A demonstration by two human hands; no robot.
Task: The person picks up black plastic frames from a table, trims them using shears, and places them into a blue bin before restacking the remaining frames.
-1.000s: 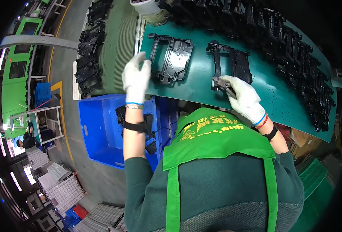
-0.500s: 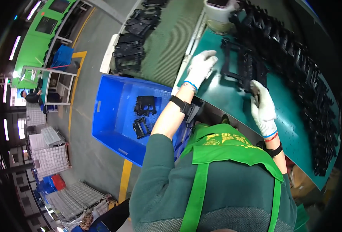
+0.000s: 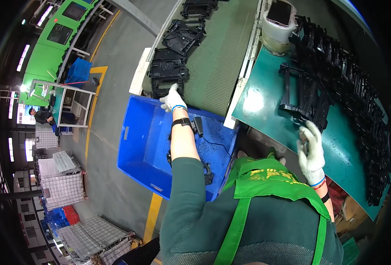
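Your left hand (image 3: 174, 99), seen in the head view, is loosely parted, the thumb standing away from the fingers. It is at the nearest black plastic frame (image 3: 159, 88) on the end of the ribbed green conveyor belt (image 3: 222, 66); whether your fingers touch that frame, I cannot tell. Your right hand (image 3: 311, 148) has its fingers half curled, near the table's front edge; whether the palm hides anything, I cannot tell either.

Just beyond your right fingertips lie black frame parts (image 3: 308, 95) on the green tabletop (image 3: 257, 101). Behind and to the right of them, a long row of black parts (image 3: 363, 115) stands packed along the table. At the tabletop's far left corner, you have a white bucket (image 3: 276, 39) with a dark-screened phone (image 3: 279, 12) on top. Below your left forearm, the blue bin (image 3: 135, 150) has a few black pieces (image 3: 208, 174) in it, partly hidden by your sleeve.
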